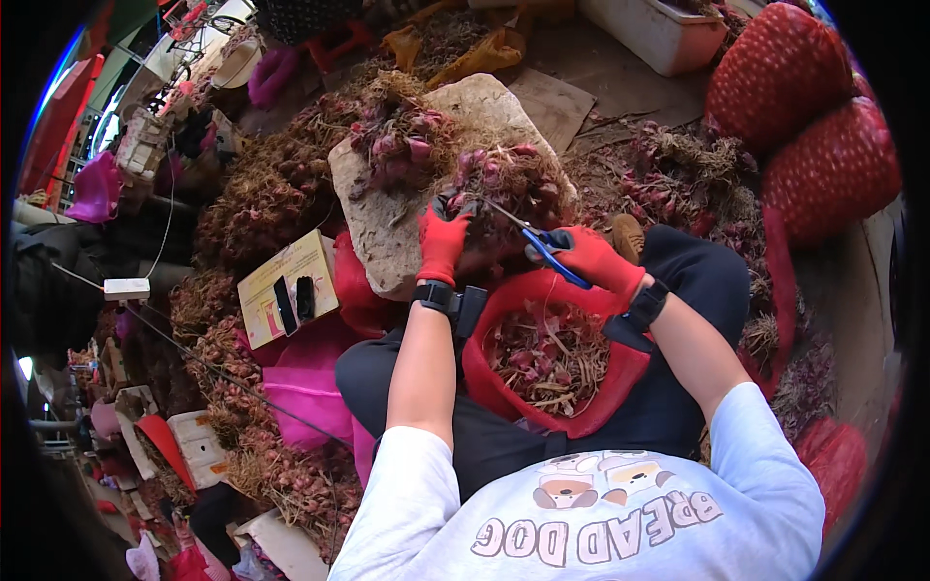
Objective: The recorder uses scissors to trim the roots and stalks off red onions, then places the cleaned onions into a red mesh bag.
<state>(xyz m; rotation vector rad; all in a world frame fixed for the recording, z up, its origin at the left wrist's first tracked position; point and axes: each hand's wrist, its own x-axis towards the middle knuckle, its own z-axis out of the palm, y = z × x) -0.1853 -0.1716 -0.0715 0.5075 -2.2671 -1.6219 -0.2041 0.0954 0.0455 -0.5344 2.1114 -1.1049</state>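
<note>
Both my hands wear red gloves with dark fingertips. My right hand (599, 259) grips a pair of scissors (554, 258) with blue handles, the blades pointing up and left toward my other hand. My left hand (444, 240) is closed on a shallot at the near edge of a bunch of shallots (513, 179); its fingers partly hide what they hold. The bunch rests on a pale, rough slab (363, 232), beside another shallot bunch (402, 140). Below my hands, an open red mesh bag (620, 373) lies between my legs, with shallots and dry trimmings in it.
Heaps of shallots with dry stalks (262, 194) lie to the left. A yellowish box (262, 300) left of the slab carries two dark devices. Full red net sacks (780, 77) stand at the far right. A white tub (659, 39) is at the back, and a cable (223, 373) crosses the left.
</note>
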